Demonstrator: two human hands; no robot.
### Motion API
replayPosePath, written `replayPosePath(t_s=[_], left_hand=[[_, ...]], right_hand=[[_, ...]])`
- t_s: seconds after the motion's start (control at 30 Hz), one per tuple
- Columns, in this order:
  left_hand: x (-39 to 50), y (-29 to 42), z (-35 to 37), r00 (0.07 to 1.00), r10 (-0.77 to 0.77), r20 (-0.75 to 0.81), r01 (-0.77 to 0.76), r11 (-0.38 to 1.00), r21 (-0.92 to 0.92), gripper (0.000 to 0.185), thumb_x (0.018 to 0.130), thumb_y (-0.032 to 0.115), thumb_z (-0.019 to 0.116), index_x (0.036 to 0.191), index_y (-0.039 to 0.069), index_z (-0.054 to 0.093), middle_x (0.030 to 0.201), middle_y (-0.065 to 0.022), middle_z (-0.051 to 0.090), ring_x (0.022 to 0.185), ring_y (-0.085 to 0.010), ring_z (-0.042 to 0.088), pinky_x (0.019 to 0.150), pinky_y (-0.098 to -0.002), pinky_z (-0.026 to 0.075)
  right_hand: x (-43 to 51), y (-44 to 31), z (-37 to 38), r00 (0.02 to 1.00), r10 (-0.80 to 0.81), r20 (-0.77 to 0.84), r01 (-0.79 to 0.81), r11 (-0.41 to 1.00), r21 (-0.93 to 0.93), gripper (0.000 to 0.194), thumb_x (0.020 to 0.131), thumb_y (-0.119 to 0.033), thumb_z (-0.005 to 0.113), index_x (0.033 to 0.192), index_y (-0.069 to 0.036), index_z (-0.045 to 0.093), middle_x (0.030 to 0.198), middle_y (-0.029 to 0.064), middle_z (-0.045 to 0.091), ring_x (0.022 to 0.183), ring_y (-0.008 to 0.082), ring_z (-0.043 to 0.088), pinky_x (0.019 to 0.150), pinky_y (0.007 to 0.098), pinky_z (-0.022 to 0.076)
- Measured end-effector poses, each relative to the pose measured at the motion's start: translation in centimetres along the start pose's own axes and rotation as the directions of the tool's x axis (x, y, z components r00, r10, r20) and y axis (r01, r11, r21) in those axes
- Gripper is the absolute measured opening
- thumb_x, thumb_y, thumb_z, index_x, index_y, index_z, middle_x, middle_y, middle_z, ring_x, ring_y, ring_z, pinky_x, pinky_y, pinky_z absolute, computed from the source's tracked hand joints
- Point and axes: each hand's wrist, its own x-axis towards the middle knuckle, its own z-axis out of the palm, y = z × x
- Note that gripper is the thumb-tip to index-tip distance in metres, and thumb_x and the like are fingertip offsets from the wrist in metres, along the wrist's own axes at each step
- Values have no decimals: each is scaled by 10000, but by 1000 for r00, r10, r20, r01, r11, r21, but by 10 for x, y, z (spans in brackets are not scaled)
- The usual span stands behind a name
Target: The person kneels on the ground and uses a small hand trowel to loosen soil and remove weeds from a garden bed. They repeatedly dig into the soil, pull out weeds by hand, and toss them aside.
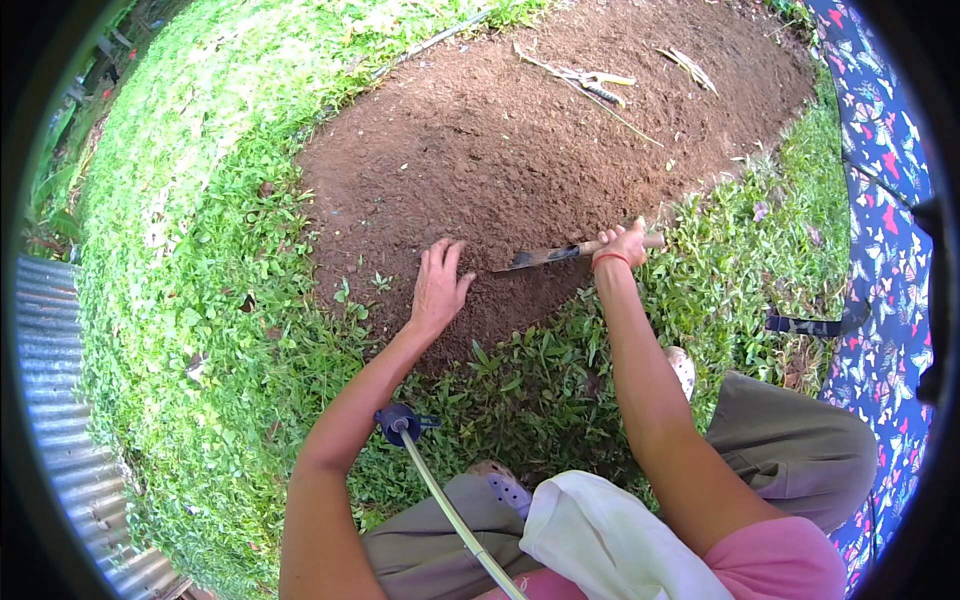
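My right hand (624, 244) grips the wooden handle (654, 240) of a large knife (541, 256). Dark soil clings to parts of its blade, which lies low over the bare brown soil (480, 172) and points left. My left hand (441, 285) rests at the soil surface just left of the blade tip. Its fingers are spread and curved downward, with nothing visible in them. Loose crumbly earth surrounds both the fingertips and the blade. A few small green seedlings (361, 300) grow left of my left hand.
Hand pruners (600, 84) lie on the soil beside a long thin stem (585, 94). Dry stalks (688, 69) are farther right. Butterfly-print umbrella fabric (885, 150) lines the right side; corrugated metal sheeting (56, 390) is at left. A tube with a dark cap (397, 424) extends below my left forearm.
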Motion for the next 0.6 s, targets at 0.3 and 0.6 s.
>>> replayPosePath(t_s=[0.3,0.6], left_hand=[[52,-41,-26,961,-256,107,264,962,-74,413,801,184,696,1164,18,589,1128,-210,600,1046,-369,570,921,-406,456],[18,-92,-133,905,-251,342,183,958,220,411,886,315,591,1189,38,569,1394,-230,400,1276,-407,390,1075,-443,320]], right_hand=[[-111,-58,99,416,-193,889,79,981,176,357,929,-251,557,651,-101,391,490,-22,376,341,81,313,302,253,269],[-76,-3,36,740,-29,672,87,995,-52,303,902,-273,613,716,-123,428,575,11,446,464,117,465,429,292,422]])
